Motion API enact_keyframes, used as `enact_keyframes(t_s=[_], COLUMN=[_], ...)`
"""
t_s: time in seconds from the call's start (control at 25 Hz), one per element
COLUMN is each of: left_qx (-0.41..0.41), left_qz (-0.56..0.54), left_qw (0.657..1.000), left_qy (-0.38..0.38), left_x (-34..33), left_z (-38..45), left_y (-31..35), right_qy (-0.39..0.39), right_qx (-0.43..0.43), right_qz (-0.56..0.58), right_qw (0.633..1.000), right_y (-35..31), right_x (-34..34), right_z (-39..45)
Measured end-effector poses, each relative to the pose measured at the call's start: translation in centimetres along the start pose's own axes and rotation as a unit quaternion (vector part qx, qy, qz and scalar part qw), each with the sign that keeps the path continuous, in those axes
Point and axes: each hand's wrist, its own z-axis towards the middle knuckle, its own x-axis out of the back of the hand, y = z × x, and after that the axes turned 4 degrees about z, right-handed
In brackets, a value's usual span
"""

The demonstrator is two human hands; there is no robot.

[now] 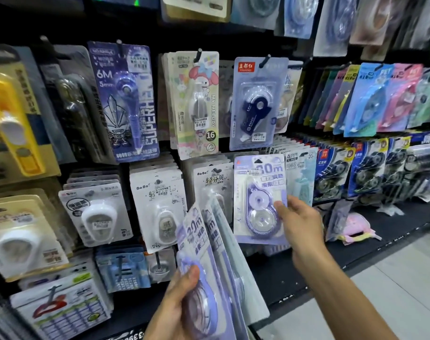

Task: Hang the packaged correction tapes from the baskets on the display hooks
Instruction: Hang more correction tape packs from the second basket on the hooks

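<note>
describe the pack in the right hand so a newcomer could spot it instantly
On the display wall, find the navy-tape pack on the middle row's hook. Straight below it, the right hand pinches a lilac pack by its right edge. Unlike the white BoBo packs beside it, it reads "30m".

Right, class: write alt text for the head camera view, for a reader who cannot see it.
A person's right hand holds a lilac packaged correction tape up against a shop display wall, while the left hand grips a fanned stack of matching packs. Other packaged correction tapes hang on hooks all around.
</note>
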Motion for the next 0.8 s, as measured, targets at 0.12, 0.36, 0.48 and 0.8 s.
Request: enact_keyframes(t_s=[0.12, 0.36, 0.48, 0.8], left_qx=[-0.019, -0.05, -0.11, -0.139], left_qz=[0.029, -0.019, 0.014, 0.063], left_qw=[0.999, 0.998, 0.993, 0.987], left_qy=[0.016, -0.021, -0.033, -0.05], left_x=[0.0, -0.2, -1.4, -3.6], left_z=[0.8, 1.3, 1.8, 3.3], left_y=[1.8, 2.3, 2.1, 2.8], right_qy=[-0.002, 0.016, 0.045, -0.374], right_qx=[-0.087, -0.054, 0.064, 0.017], right_qz=[-0.008, -0.019, -0.299, -0.058], right_qw=[0.996, 0.998, 0.951, 0.926], right_y=[-0.4, 0.2, -0.1, -0.6], right_x=[0.6, 1.7, 0.0, 0.6], right_z=[3.3, 4.6, 3.9, -2.0])
